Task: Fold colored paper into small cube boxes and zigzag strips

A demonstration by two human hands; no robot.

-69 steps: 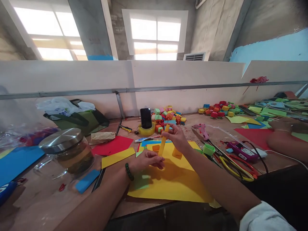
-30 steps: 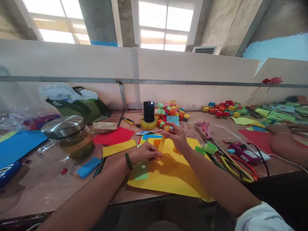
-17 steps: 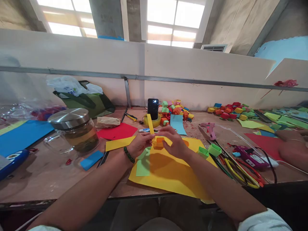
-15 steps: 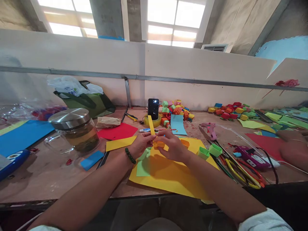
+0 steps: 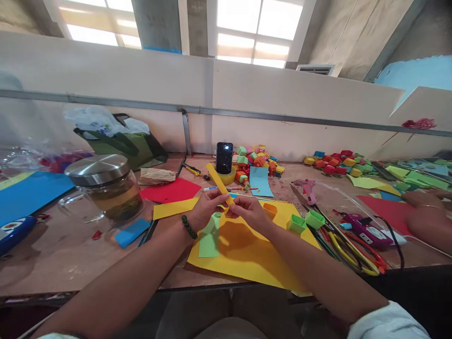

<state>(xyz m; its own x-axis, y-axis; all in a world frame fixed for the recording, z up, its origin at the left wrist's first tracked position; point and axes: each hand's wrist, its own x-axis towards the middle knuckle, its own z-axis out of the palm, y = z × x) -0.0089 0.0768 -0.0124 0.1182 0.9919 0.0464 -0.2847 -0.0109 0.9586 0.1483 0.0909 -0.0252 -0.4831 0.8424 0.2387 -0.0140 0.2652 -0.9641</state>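
Above the large yellow paper sheet (image 5: pixel 261 263), a narrow yellow paper strip (image 5: pixel 216 178) slants up and away from my fingers. My left hand (image 5: pixel 206 209), with a dark beaded bracelet at the wrist, pinches the strip along its middle. The lower end is gripped between the fingertips of my right hand (image 5: pixel 253 213), which partly hide it. Under my left hand a light green paper piece (image 5: pixel 209 242) lies on the sheet. Just beyond my right hand sits a small orange paper box (image 5: pixel 270 210), with two green paper boxes (image 5: pixel 297 223) farther right.
A phone (image 5: pixel 224 157) stands against a tape roll (image 5: pixel 228 176), before a pile of coloured paper cubes (image 5: pixel 259 161). Left are a lidded glass mug (image 5: pixel 106 188) and a green bag (image 5: pixel 123 146). Right lie a pink glue gun (image 5: pixel 309 190), cables (image 5: pixel 353 254) and another person's hand (image 5: pixel 429 212).
The strip now leans further left. My right fingers have closed on its lower end, and the folded orange-yellow part seen under them before no longer shows there.
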